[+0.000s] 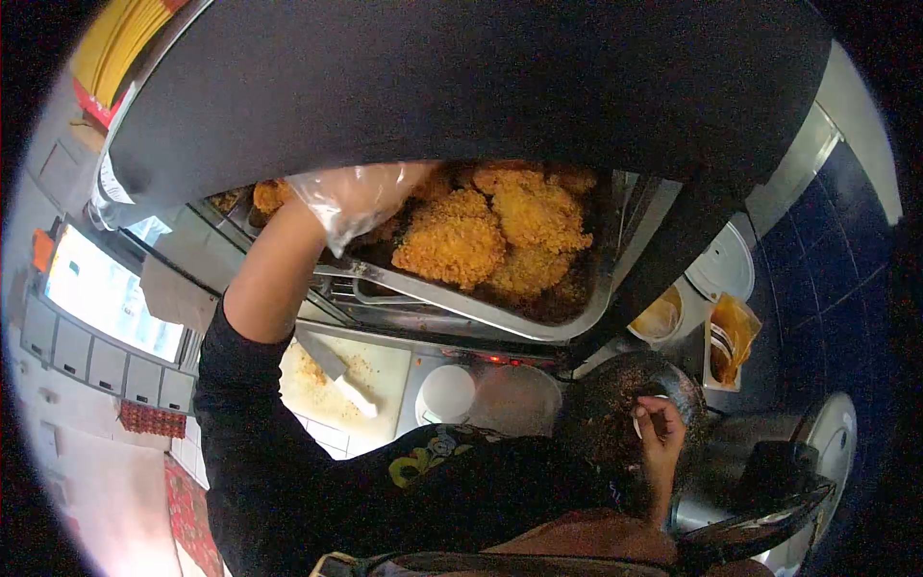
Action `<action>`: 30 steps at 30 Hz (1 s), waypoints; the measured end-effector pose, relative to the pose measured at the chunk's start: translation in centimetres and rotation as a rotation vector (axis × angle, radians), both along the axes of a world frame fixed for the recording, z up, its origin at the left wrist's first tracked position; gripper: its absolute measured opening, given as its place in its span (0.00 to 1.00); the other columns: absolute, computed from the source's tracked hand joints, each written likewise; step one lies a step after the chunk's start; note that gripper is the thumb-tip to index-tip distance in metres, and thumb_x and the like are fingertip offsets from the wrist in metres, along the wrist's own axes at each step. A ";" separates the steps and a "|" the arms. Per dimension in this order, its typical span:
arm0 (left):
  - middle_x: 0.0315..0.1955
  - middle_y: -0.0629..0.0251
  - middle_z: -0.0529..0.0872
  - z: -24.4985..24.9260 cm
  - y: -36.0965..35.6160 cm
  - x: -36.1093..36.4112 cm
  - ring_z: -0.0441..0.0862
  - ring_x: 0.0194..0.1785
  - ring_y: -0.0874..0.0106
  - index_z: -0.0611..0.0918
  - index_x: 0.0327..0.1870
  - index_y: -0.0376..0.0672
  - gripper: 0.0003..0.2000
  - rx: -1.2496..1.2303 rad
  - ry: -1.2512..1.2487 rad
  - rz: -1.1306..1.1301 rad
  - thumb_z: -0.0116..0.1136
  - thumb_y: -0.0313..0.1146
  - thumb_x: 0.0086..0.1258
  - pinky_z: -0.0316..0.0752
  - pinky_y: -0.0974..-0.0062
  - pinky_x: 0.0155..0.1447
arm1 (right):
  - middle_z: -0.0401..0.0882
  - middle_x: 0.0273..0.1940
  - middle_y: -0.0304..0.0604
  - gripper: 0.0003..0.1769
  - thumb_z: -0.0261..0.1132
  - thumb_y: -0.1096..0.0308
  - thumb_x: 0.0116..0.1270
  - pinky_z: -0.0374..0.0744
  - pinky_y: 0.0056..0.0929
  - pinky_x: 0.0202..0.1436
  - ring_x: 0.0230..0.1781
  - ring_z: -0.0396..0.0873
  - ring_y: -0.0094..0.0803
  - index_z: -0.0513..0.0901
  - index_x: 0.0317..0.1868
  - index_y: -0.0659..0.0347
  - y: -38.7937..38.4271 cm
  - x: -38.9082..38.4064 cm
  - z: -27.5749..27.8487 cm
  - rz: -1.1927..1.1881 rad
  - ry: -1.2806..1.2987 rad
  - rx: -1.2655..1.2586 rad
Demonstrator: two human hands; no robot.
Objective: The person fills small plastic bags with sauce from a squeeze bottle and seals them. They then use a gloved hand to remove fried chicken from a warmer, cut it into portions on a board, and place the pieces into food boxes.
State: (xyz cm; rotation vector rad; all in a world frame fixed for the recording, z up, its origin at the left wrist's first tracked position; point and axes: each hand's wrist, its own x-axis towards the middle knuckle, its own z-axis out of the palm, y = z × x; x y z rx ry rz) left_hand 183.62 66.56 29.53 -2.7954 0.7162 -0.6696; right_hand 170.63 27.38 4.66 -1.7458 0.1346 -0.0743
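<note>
We can make out no word, number or brand here. The pouch [731,341] at the right bears a dark printed patch – its lettering is too small and blurred for us to read. At the upper left, we see dark bars like a barcode on a white label [114,180], with no legible digits. The screen [115,288] at the left is too bright for us to read. We find small dark marks on the row of pale panels [108,361] below it – these, too, are illegible.
</note>
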 end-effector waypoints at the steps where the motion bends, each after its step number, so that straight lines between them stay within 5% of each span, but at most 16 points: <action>1: 0.50 0.58 0.83 0.3 0.0 -0.1 0.79 0.54 0.55 0.81 0.55 0.59 0.15 -0.038 0.037 -0.032 0.50 0.44 0.70 0.70 0.60 0.62 | 0.79 0.37 0.36 0.08 0.66 0.68 0.65 0.71 0.21 0.47 0.39 0.75 0.23 0.81 0.40 0.62 0.2 0.2 0.1 0.013 -0.002 0.002; 4: 0.49 0.59 0.83 1.2 -0.5 -0.5 0.79 0.54 0.56 0.82 0.52 0.55 0.16 -0.270 0.166 -0.161 0.50 0.48 0.70 0.70 0.61 0.60 | 0.79 0.37 0.36 0.07 0.66 0.68 0.64 0.71 0.22 0.47 0.39 0.75 0.23 0.81 0.40 0.62 1.1 0.5 0.9 0.047 -0.029 0.001; 6: 0.48 0.59 0.83 1.4 -0.5 -1.2 0.79 0.53 0.58 0.83 0.49 0.48 0.22 -0.206 0.053 -0.143 0.49 0.56 0.70 0.71 0.62 0.57 | 0.79 0.37 0.36 0.07 0.66 0.69 0.64 0.72 0.22 0.48 0.40 0.75 0.23 0.81 0.40 0.62 1.4 0.4 0.9 0.069 -0.067 -0.005; 10: 0.45 0.56 0.84 3.2 -0.9 -4.0 0.83 0.44 0.57 0.83 0.48 0.46 0.17 -0.245 0.384 0.330 0.53 0.48 0.70 0.77 0.65 0.45 | 0.80 0.37 0.37 0.08 0.66 0.69 0.65 0.72 0.22 0.46 0.39 0.76 0.24 0.81 0.40 0.63 1.0 0.1 0.8 0.046 -0.045 -0.078; 13: 0.44 0.56 0.85 -0.1 1.6 -4.2 0.84 0.42 0.58 0.83 0.48 0.48 0.11 -0.402 0.085 -0.266 0.56 0.39 0.69 0.79 0.67 0.42 | 0.79 0.35 0.35 0.09 0.65 0.67 0.67 0.73 0.21 0.41 0.36 0.76 0.22 0.79 0.41 0.64 0.2 -0.2 -0.3 0.008 -0.108 -0.128; 16: 0.44 0.56 0.85 -0.5 3.3 -5.0 0.85 0.43 0.59 0.83 0.48 0.48 0.11 -0.270 -0.140 -0.386 0.60 0.35 0.66 0.80 0.67 0.44 | 0.78 0.35 0.35 0.09 0.65 0.67 0.67 0.74 0.22 0.41 0.35 0.76 0.21 0.79 0.42 0.64 0.1 -0.4 -0.6 -0.001 -0.153 -0.165; 17: 0.44 0.56 0.85 -1.1 4.0 -4.7 0.84 0.45 0.59 0.83 0.47 0.49 0.12 -0.520 -0.087 -0.524 0.63 0.34 0.63 0.80 0.66 0.46 | 0.78 0.34 0.35 0.09 0.65 0.68 0.67 0.74 0.22 0.41 0.35 0.75 0.21 0.79 0.42 0.64 0.1 -0.4 -0.5 -0.002 -0.147 -0.164; 21: 0.43 0.63 0.86 -1.1 5.7 -5.7 0.83 0.47 0.62 0.83 0.46 0.50 0.13 -0.409 -0.118 -0.465 0.65 0.36 0.59 0.76 0.61 0.51 | 0.80 0.40 0.39 0.08 0.67 0.70 0.63 0.71 0.25 0.52 0.43 0.75 0.27 0.81 0.40 0.64 1.1 -0.5 1.1 -0.018 0.005 -0.095; 24: 0.42 0.68 0.86 -1.0 6.2 -6.7 0.82 0.50 0.64 0.83 0.46 0.51 0.15 -0.330 -0.141 -0.423 0.67 0.37 0.57 0.73 0.57 0.55 | 0.78 0.37 0.36 0.07 0.64 0.70 0.67 0.75 0.21 0.42 0.35 0.76 0.20 0.79 0.41 0.64 1.0 -0.3 0.2 0.028 -0.116 -0.203; 25: 0.40 0.71 0.86 -1.5 5.1 -6.8 0.82 0.48 0.66 0.83 0.46 0.52 0.15 -0.090 -0.359 -0.239 0.66 0.40 0.57 0.72 0.62 0.55 | 0.78 0.38 0.36 0.07 0.64 0.70 0.67 0.75 0.20 0.41 0.35 0.76 0.20 0.79 0.41 0.64 1.1 -0.3 0.2 0.035 -0.108 -0.179; 28: 0.39 0.67 0.86 -1.5 4.2 -6.8 0.82 0.46 0.64 0.85 0.43 0.52 0.13 -0.243 -0.280 -0.008 0.66 0.41 0.57 0.72 0.64 0.53 | 0.79 0.39 0.37 0.05 0.64 0.72 0.66 0.74 0.21 0.44 0.38 0.75 0.22 0.79 0.40 0.63 2.1 -0.4 0.8 0.038 -0.079 -0.116; 30: 0.29 0.63 0.86 -1.1 4.9 -6.5 0.83 0.34 0.62 0.85 0.42 0.52 0.13 -0.224 -0.276 0.078 0.65 0.45 0.59 0.75 0.63 0.42 | 0.80 0.39 0.38 0.05 0.65 0.73 0.63 0.71 0.24 0.50 0.41 0.74 0.25 0.80 0.39 0.64 2.9 -0.5 2.0 0.020 -0.043 -0.087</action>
